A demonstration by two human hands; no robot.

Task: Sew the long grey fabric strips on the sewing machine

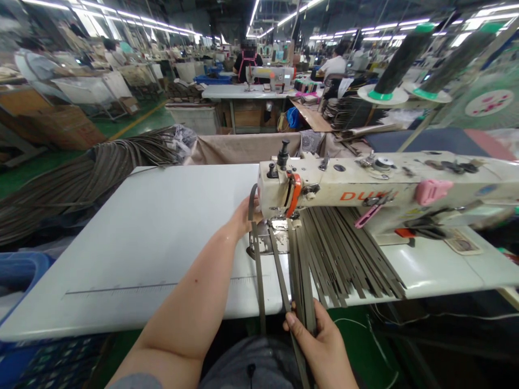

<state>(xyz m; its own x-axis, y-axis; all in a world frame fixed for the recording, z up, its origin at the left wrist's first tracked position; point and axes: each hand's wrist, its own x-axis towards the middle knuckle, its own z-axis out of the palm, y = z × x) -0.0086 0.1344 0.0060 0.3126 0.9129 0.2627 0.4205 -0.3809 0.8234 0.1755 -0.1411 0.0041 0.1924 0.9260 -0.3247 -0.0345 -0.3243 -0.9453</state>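
Observation:
In the head view, my left hand (246, 215) reaches to the left end of the sewing machine (328, 186), beside the needle area. Its fingers are mostly hidden by the machine head and by a narrow grey-brown strap (258, 275) that arches over it and hangs past the table edge. My right hand (318, 340) is closed around a few similar straps (302, 281) at the front edge, thumb on top. One thin strap (279, 265) runs from the metal needle plate (265, 240) down to the right hand's thumb.
Many flat straps (344, 259) lie fanned under the machine arm. The white table (174, 216) bears a printed ruler line. A large strap bundle (81, 173) lies at left, above a blue bin (24, 275). Thread cones (403, 59) stand at right. Co-workers sit farther back.

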